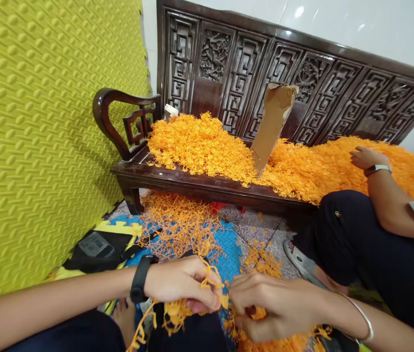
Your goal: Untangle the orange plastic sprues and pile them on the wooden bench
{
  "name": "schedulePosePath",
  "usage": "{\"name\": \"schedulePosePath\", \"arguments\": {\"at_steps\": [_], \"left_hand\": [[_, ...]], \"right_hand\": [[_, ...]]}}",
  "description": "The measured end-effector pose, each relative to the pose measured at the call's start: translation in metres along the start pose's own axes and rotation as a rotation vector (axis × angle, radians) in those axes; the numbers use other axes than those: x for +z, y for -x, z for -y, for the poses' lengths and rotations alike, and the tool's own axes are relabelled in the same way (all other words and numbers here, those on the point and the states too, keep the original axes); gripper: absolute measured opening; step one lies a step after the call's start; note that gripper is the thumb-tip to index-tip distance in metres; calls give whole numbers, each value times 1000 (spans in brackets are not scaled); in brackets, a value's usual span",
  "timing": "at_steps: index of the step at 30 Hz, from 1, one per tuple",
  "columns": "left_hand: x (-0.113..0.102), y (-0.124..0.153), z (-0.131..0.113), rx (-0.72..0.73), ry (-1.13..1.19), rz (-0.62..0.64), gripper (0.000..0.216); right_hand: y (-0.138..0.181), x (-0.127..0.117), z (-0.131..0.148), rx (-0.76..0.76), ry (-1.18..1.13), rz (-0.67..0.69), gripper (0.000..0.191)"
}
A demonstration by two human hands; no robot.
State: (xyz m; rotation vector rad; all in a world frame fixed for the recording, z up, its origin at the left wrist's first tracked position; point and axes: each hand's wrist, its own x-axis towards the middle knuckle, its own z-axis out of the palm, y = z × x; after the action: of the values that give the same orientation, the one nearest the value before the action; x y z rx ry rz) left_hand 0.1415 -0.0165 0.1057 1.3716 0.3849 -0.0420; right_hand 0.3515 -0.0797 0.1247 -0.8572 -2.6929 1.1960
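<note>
Right now, near the bottom of my feed, my left hand (181, 288) is closed in a pinch on a tangled strip of orange plastic lattice (218, 288), thumb and fingers curled round it. My right hand (274, 305) meets it from the right, its fingertips also pinched on the same strip, so both hands grip it and nearly touch each other. More loose orange lattice hangs below the hands over my dark-clothed lap. A black wristband (140, 278) sits on the left wrist and a thin silver bangle (365, 322) on the right.

Just beyond the hands lies a blue foam floor mat (230, 254) with a thin orange tangle of lattice (181, 225) spread on it. Farther off stands a dark carved wooden bench (192, 180), its seat buried under a big heap of small orange plastic pieces (207, 144). A torn brown cardboard sheet (272, 122) leans upright in the heap against the backrest. At the far right another person's hand (364, 156), wearing a wristwatch, rests on the heap. A yellow-green embossed foam panel (45, 127) fills the left side, with a flat black pouch (95, 249) at its foot.
</note>
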Motion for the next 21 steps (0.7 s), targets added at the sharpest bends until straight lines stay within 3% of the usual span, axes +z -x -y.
{"name": "schedulePosePath", "arguments": {"at_steps": [3, 6, 9, 12, 16, 19, 21], "left_hand": [[-16, 19, -2, 75, -55, -175, 22], [-35, 38, -1, 223, -57, -430, 27], [-43, 43, 5, 270, -31, -549, 23], [-41, 39, 10, 255, 28, -548, 14], [-34, 33, 6, 250, 82, -544, 25], [-33, 33, 2, 323, 110, -608, 31], [-34, 33, 2, 364, 109, -666, 32]], "right_hand": [[26, -1, -7, 137, 44, -81, 24], [53, -11, -24, 331, 83, -312, 21], [57, -31, -56, 403, 112, -496, 21], [34, -66, -103, 399, 159, -675, 37], [-9, -130, -164, 477, 227, -937, 51], [-34, -166, -189, 506, 230, -986, 62], [-45, -172, -194, 513, 211, -976, 71]]}}
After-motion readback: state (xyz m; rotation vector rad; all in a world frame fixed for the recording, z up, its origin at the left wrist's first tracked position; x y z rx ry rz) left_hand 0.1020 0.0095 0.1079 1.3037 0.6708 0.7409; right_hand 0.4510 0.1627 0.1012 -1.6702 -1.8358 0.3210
